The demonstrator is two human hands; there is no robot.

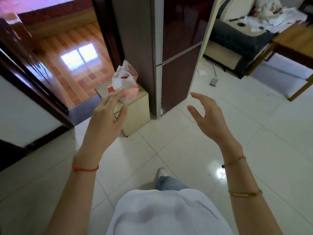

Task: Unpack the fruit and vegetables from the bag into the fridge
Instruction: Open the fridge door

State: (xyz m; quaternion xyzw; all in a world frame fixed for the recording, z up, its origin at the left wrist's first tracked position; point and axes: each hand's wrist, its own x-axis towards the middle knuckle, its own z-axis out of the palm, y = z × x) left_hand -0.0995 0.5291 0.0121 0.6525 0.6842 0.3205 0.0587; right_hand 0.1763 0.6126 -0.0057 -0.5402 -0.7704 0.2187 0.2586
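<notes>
A translucent white plastic bag [126, 82] with red things showing through it stands on a small beige cabinet [135, 112] to the left of the fridge. The fridge [183, 53] is tall, with dark maroon glossy doors, both closed. My left hand [108, 112] is raised in front of the bag, fingers spread, its fingertips over the bag's lower edge; I cannot tell whether they touch it. My right hand [208, 117] is raised and open in front of the fridge's lower door, holding nothing.
A dark wooden doorway [55, 92] on the left leads to a room with an orange tiled floor. A sofa [240, 43] and a wooden table [294, 48] stand at the right. A power strip [213, 81] lies on the glossy white tiled floor near the fridge.
</notes>
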